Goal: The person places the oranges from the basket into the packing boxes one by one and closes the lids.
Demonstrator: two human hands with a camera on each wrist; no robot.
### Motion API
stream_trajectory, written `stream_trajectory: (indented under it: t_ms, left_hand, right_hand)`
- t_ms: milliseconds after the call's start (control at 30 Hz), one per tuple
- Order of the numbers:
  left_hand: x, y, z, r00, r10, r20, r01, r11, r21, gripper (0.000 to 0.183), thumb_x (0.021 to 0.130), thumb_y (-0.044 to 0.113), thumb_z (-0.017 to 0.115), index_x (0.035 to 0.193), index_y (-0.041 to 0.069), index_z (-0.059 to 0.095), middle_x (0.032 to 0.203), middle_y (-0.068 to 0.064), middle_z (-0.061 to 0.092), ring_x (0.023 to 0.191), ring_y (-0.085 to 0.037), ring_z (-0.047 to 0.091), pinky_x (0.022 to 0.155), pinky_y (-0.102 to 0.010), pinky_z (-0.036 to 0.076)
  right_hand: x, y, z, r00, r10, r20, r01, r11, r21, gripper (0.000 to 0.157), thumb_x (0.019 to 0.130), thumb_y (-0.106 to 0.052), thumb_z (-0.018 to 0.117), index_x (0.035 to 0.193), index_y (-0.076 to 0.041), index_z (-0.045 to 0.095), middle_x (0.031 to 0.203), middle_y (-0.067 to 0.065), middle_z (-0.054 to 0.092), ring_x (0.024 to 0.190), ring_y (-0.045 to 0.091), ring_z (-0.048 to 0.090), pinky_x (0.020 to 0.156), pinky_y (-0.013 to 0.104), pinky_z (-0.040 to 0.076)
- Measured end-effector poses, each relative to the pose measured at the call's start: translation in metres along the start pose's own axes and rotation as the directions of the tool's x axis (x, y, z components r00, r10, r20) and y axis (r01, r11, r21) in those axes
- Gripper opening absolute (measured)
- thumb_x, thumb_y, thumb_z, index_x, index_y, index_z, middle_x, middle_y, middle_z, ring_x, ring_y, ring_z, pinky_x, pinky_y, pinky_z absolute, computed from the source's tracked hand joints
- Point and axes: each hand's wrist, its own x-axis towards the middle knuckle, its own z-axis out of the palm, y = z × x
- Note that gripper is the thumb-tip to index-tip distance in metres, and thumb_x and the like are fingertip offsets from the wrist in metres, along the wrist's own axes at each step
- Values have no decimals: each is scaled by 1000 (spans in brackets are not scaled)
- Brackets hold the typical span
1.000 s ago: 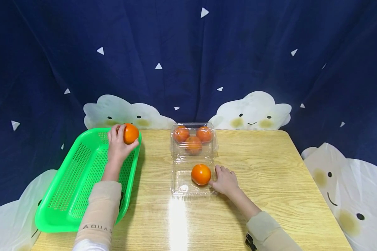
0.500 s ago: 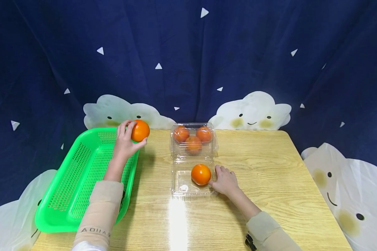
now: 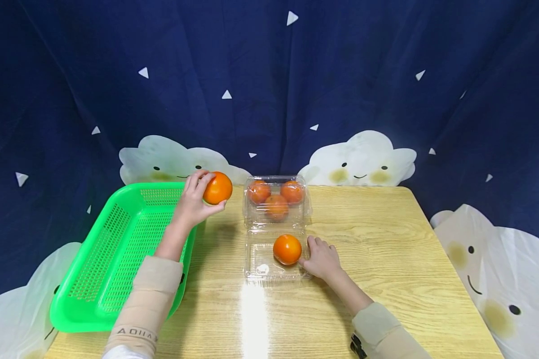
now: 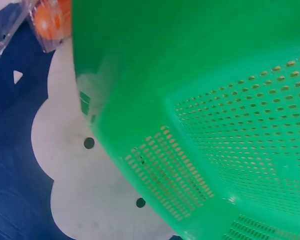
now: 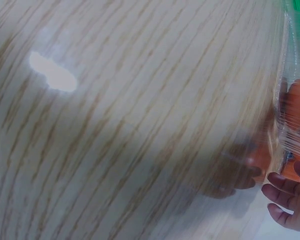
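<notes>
My left hand (image 3: 194,200) grips an orange (image 3: 218,188) between thumb and fingers, above the table just right of the green basket (image 3: 90,234). Only a sliver of that orange shows at the left edge of the left wrist view. A clear plastic clamshell box (image 3: 256,269) lies unfolded at the middle of the table. One orange (image 3: 287,249) sits in its near half, and three show in the far half, among them an orange (image 3: 276,207). At the box's right edge rests my right hand (image 3: 324,258), fingers loosely bent; the right wrist view shows its fingertips (image 5: 277,195) by the plastic.
The perforated basket stands on the left of the wooden table (image 3: 377,239), its long rim running beside my left forearm. Behind the table hangs a dark blue curtain (image 3: 269,89) with white triangles and cloud shapes.
My left hand has carried the orange rightward, from over the basket's far right corner to beyond its rim. The right hand and the box have stayed in place.
</notes>
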Motion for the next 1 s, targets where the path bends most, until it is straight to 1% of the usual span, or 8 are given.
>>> stream_trajectory:
  t_ms: [200,300,400,500,633,833,933,1000]
  left_hand:
    - [2,10,3,995,-16,100,18,1000,-17,61,63,26,74,117,8,50,120,-16,45,110,-34,42,78,-50,48]
    - [4,17,4,990,-10,138,14,1000,-25,63,64,28,74,119,9,50,120,-15,45,109,-33,43,78,-50,48]
    - [6,24,6,986,10,165,-6,1000,-28,63,64,30,73,119,10,50,121,-14,45,108,-32,44,78,-49,48]
    - [8,29,7,978,25,206,-19,999,-32,63,64,32,73,119,11,50,121,-12,44,109,-30,43,77,-49,48]
    - [10,36,9,961,38,274,-26,999,-45,63,65,33,73,120,12,50,122,-9,44,111,-28,42,77,-47,49]
    - [11,44,12,923,30,384,-1,997,-74,66,66,35,74,123,11,49,123,-8,42,110,-28,42,77,-46,49]
    - [10,46,15,909,34,415,1,997,-83,68,66,35,74,124,10,49,123,-9,42,110,-28,42,78,-45,49]
    - [9,47,17,903,41,427,-2,996,-91,67,66,33,75,124,9,49,124,-10,43,110,-29,42,80,-44,48]
  right_hand:
    - [1,0,0,1000,-5,2,5,1000,0,50,70,-41,64,104,-8,48,89,7,51,85,27,53,72,44,39]
    - [1,0,0,1000,-3,5,3,1000,3,49,70,-40,64,104,-8,48,88,7,51,84,27,52,72,44,39]
    - [1,0,0,1000,-4,3,4,1000,4,48,70,-40,65,103,-9,48,87,7,51,83,27,52,71,43,39]
    - [1,0,0,1000,-8,1,8,1000,1,48,70,-41,65,101,-9,48,86,6,51,82,26,52,70,43,39]
    - [1,0,0,1000,-8,1,8,1000,0,49,70,-42,65,101,-9,48,86,7,51,82,27,53,70,43,39]
    - [1,0,0,1000,-7,-7,7,1000,9,48,70,-41,66,101,-9,48,86,7,51,83,27,53,71,44,39]
    - [1,0,1,1000,-9,-9,9,1000,10,48,70,-41,65,102,-9,48,87,7,51,82,27,52,71,44,39]
    - [1,1,1,1000,-10,-11,10,1000,10,48,70,-41,65,102,-9,48,87,7,52,82,27,52,71,44,40]
